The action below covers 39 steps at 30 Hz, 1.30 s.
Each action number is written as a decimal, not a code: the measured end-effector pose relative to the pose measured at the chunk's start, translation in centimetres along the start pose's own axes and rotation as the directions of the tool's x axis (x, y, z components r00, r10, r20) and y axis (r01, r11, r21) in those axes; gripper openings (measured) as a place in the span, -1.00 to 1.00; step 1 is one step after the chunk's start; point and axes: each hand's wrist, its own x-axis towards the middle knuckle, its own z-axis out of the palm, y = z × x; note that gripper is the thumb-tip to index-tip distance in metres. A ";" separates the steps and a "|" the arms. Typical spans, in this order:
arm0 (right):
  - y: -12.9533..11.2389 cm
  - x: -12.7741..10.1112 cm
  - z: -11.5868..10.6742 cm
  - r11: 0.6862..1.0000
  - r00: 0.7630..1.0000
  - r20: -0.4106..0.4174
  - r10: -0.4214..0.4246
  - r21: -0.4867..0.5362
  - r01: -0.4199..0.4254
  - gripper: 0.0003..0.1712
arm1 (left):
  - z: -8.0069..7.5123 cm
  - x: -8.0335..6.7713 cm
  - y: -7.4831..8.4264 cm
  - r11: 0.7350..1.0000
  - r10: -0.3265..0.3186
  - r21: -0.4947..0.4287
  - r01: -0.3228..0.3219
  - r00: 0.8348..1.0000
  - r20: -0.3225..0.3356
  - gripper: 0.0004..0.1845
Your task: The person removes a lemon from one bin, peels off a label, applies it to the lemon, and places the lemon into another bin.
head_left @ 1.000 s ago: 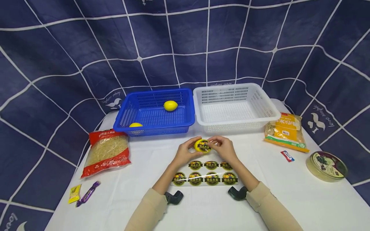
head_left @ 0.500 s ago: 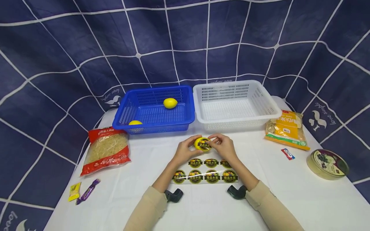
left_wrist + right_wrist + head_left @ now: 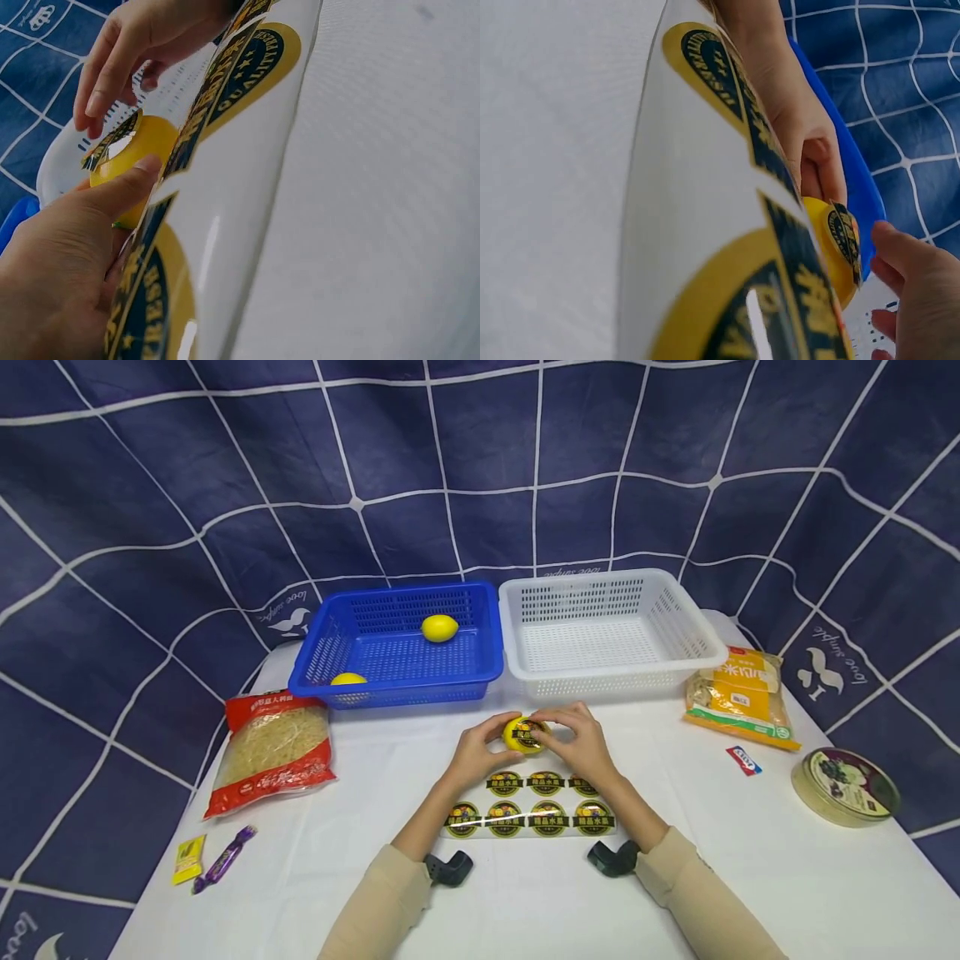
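A yellow lemon [image 3: 512, 744] is held in my left hand [image 3: 474, 755], between thumb and fingers, just above the white table. On its right side sits a black-and-gold round label sticker [image 3: 528, 734]; in the left wrist view the sticker's [image 3: 114, 141] banner ends stand away from the peel. My right hand [image 3: 585, 748] is beside the lemon, fingers loosely bent near the sticker. Both wrist views show a gap between its fingertips and the sticker. Below the hands lies a clear sheet of matching stickers [image 3: 546, 818], partly hidden by the forearms.
Behind the hands stand a blue basket [image 3: 405, 696] with two lemons [image 3: 439, 627] and a white basket [image 3: 622, 680]. A pasta bag [image 3: 273, 752] and wrapped candies [image 3: 225, 860] lie left. On the right are a yellow food bag [image 3: 742, 697], a small packet [image 3: 744, 760] and a round tin [image 3: 845, 787].
The right hand's fingers have shifted over the sticker and spread slightly from their closer pinch. The left hand keeps the lemon in the same place. The view has tilted a little.
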 end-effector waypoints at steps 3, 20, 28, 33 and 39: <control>0.2 -0.1 0.1 0.999 0.998 0.051 -0.035 0.024 0.033 -0.63 | -0.1 0.0 0.1 1.000 0.000 0.006 0.000 1.000 0.001 -0.35; 1.2 -0.3 0.1 0.962 0.973 0.117 -0.201 -0.162 0.218 -0.51 | 0.0 0.1 0.0 1.000 0.003 -0.002 -0.003 1.000 0.004 -0.33; 1.5 -0.3 0.2 0.987 0.978 0.160 -0.135 -0.064 0.146 -0.41 | 0.0 0.1 0.0 1.000 -0.012 -0.008 0.012 1.000 -0.006 -0.36; 1.6 -0.4 0.2 0.992 0.984 0.150 -0.101 -0.062 0.111 -0.39 | 0.0 0.1 -0.2 1.000 -0.013 -0.006 0.013 1.000 -0.006 -0.38; 1.8 -0.6 0.4 0.995 0.984 0.148 -0.094 -0.026 0.099 -0.40 | 0.6 0.2 -2.4 0.999 -0.041 -0.002 0.041 0.999 -0.028 -0.36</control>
